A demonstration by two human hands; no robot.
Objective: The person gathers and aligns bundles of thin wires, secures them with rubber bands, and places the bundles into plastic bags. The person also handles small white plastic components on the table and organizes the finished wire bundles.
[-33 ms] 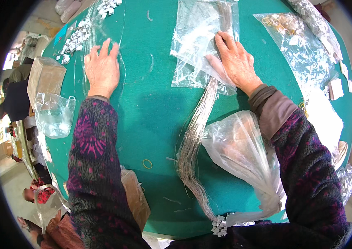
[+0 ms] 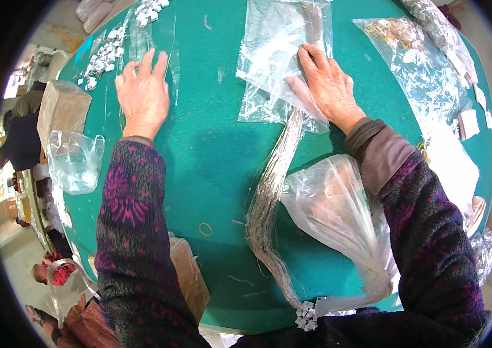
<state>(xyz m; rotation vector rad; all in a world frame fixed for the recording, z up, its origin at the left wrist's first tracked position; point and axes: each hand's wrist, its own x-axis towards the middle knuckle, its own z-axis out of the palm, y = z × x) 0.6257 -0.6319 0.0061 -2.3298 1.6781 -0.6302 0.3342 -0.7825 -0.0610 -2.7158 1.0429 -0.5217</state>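
Note:
My left hand has its fingers spread over a long clear plastic sleeve on the far left. Silvery strands show inside the sleeve, with small white tags at its far end. My right hand grips a clear plastic bag; its thumb shows through the film. A bundle of thin silvery strands passes under that hand, its far part inside the bag. Its near end, by my body, carries white tags. How firmly the strands are held under my palm is hidden.
Everything lies on a green-covered table. A knotted plastic bag is below my right hand. A tan box and a small clear bag stand left; a yellow rubber band lies nearer. A flat bag of rubber bands is right.
My left hand has shifted very slightly, its fingertips a little farther away. My right hand and the bag have barely moved.

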